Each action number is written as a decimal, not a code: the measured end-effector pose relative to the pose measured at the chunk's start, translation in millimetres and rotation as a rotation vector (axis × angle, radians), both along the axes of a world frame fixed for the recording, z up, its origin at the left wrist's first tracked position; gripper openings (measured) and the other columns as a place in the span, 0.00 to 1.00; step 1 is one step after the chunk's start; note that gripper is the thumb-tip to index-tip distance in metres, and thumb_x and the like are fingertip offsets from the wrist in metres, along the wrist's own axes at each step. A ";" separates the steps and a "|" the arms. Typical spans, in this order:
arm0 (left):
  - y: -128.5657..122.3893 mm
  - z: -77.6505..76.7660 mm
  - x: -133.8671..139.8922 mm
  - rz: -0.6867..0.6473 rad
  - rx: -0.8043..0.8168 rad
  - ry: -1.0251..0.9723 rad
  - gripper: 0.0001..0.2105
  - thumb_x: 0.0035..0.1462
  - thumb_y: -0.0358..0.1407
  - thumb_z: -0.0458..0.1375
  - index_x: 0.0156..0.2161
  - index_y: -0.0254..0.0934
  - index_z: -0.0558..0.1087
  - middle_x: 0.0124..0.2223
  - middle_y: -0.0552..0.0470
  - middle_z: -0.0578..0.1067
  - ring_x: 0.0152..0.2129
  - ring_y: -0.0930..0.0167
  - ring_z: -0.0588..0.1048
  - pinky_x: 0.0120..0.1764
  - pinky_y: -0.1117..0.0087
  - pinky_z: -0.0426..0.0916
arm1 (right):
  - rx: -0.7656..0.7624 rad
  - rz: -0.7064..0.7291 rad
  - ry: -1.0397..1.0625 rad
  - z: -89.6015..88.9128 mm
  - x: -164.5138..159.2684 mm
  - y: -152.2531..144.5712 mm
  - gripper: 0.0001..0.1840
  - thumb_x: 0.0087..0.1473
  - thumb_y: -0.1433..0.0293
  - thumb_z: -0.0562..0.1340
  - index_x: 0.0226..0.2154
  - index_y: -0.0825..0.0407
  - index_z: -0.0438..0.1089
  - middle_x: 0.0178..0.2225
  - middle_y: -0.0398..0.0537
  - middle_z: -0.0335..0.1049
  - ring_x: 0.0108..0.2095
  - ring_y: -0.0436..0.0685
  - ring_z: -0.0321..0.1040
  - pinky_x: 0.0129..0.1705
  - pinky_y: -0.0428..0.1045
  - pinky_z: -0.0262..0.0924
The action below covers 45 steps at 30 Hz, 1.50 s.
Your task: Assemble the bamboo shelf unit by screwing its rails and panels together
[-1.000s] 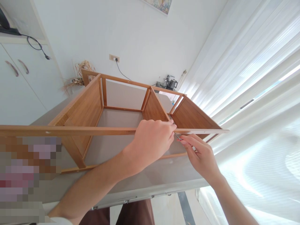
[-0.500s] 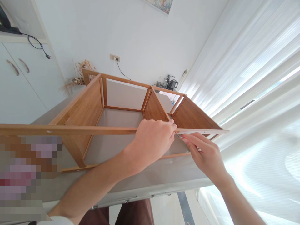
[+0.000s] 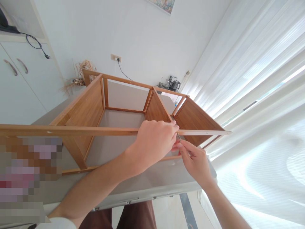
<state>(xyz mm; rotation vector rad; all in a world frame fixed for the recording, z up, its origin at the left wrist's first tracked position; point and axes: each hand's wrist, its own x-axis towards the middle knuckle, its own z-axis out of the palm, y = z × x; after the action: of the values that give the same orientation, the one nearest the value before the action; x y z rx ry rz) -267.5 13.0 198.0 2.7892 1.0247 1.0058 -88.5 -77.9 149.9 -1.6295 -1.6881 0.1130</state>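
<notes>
A wooden shelf unit point(image 3: 83, 131) lies on its side before me, its long front rail running across the view. My left hand point(image 3: 156, 144) is closed over that rail where the middle shelf panel point(image 3: 158, 106) meets it. Just below the rail, my right hand point(image 3: 194, 160) pinches a small bent metal hex key point(image 3: 179, 138) between thumb and fingers. The key's upper end reaches the rail's underside, right beside my left fingertips. Part of the joint is hidden behind my left hand.
The unit rests on a grey padded surface point(image 3: 147, 181). White curtains point(image 3: 262, 105) hang close on the right. White cabinets point(image 3: 21, 86) stand at left, dried plants point(image 3: 84, 68) behind the unit, and a dark kettle point(image 3: 175, 84) at the back. A blurred-out patch covers the lower left.
My right hand has swung left and slightly down, turning the hex key from slanting right to pointing more downward. My left hand stays on the rail.
</notes>
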 end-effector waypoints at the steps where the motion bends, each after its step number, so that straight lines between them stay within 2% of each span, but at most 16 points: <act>1: 0.3 0.1 0.0 0.000 -0.006 0.000 0.14 0.63 0.34 0.55 0.50 0.49 0.78 0.45 0.62 0.82 0.31 0.66 0.82 0.20 0.67 0.54 | 0.010 -0.008 -0.013 -0.8 -3.3 -0.3 0.12 0.65 0.64 0.58 0.40 0.48 0.77 0.28 0.42 0.76 0.26 0.48 0.72 0.23 0.40 0.62; 5: 0.1 0.6 -1.1 -0.011 -0.012 -0.002 0.14 0.64 0.35 0.55 0.50 0.49 0.78 0.45 0.61 0.82 0.32 0.67 0.82 0.20 0.68 0.55 | 0.169 -0.078 -0.109 -7.7 -11.1 -1.7 0.10 0.65 0.67 0.58 0.40 0.48 0.76 0.25 0.39 0.74 0.23 0.46 0.70 0.22 0.39 0.61; 7: -0.7 0.6 -1.9 -0.017 -0.004 -0.006 0.14 0.64 0.34 0.55 0.49 0.48 0.79 0.46 0.61 0.82 0.31 0.68 0.82 0.21 0.68 0.55 | 0.276 -0.097 -0.192 -12.2 -9.8 -1.5 0.09 0.64 0.71 0.59 0.42 0.49 0.75 0.27 0.40 0.76 0.25 0.46 0.73 0.23 0.39 0.62; 10: -2.1 0.7 -2.3 -0.006 0.006 -0.010 0.14 0.63 0.33 0.55 0.48 0.49 0.79 0.47 0.63 0.82 0.30 0.68 0.81 0.21 0.67 0.54 | 0.412 -0.054 -0.317 -17.9 -3.3 0.7 0.12 0.62 0.77 0.59 0.46 0.50 0.72 0.33 0.42 0.79 0.32 0.48 0.76 0.33 0.41 0.68; 12: -2.9 1.1 -2.2 0.003 0.004 -0.010 0.14 0.64 0.34 0.55 0.48 0.49 0.79 0.47 0.63 0.82 0.29 0.68 0.81 0.20 0.67 0.53 | 0.448 -0.030 -0.357 -20.1 0.4 2.2 0.15 0.61 0.79 0.60 0.48 0.50 0.71 0.36 0.43 0.80 0.35 0.49 0.77 0.39 0.43 0.69; 18: -2.8 3.2 -2.2 -0.008 -0.005 0.010 0.13 0.64 0.33 0.54 0.48 0.48 0.79 0.39 0.60 0.83 0.26 0.67 0.80 0.20 0.68 0.48 | 0.441 -0.057 -0.332 -23.5 0.5 0.1 0.14 0.60 0.80 0.61 0.46 0.50 0.71 0.35 0.43 0.79 0.34 0.49 0.76 0.39 0.44 0.69; 22: -1.6 2.2 -1.7 -0.017 0.006 0.019 0.14 0.64 0.33 0.54 0.49 0.48 0.79 0.41 0.59 0.83 0.27 0.67 0.80 0.20 0.68 0.49 | 0.457 -0.031 -0.362 -24.1 5.6 -3.3 0.16 0.59 0.81 0.61 0.47 0.50 0.71 0.37 0.45 0.79 0.35 0.51 0.76 0.40 0.46 0.69; 28: -3.1 2.1 -3.0 -0.011 -0.003 0.016 0.14 0.65 0.33 0.54 0.50 0.48 0.78 0.45 0.59 0.83 0.28 0.68 0.81 0.21 0.67 0.51 | 0.386 -0.008 -0.396 -14.9 16.4 -2.3 0.17 0.60 0.80 0.60 0.49 0.49 0.72 0.40 0.47 0.78 0.38 0.53 0.75 0.37 0.47 0.69; 36: -4.6 6.9 -4.6 -0.013 -0.050 0.056 0.13 0.66 0.33 0.53 0.48 0.47 0.79 0.43 0.56 0.83 0.29 0.68 0.81 0.20 0.68 0.50 | 0.359 0.015 -0.437 -11.9 16.6 1.1 0.17 0.60 0.80 0.60 0.49 0.49 0.71 0.36 0.46 0.77 0.33 0.52 0.71 0.32 0.46 0.65; 45: -5.1 7.1 -5.0 -0.004 -0.051 0.071 0.13 0.66 0.33 0.53 0.49 0.48 0.78 0.42 0.56 0.83 0.29 0.68 0.81 0.21 0.68 0.50 | 0.308 0.014 -0.464 -7.1 17.1 -1.1 0.15 0.62 0.80 0.57 0.47 0.49 0.70 0.33 0.45 0.74 0.30 0.50 0.68 0.31 0.45 0.62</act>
<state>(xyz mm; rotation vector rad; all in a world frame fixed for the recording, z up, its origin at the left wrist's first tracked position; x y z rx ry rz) -272.6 7.9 205.1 2.8028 1.0367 0.8734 -71.4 -79.0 142.7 -1.4802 -1.9409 -0.5322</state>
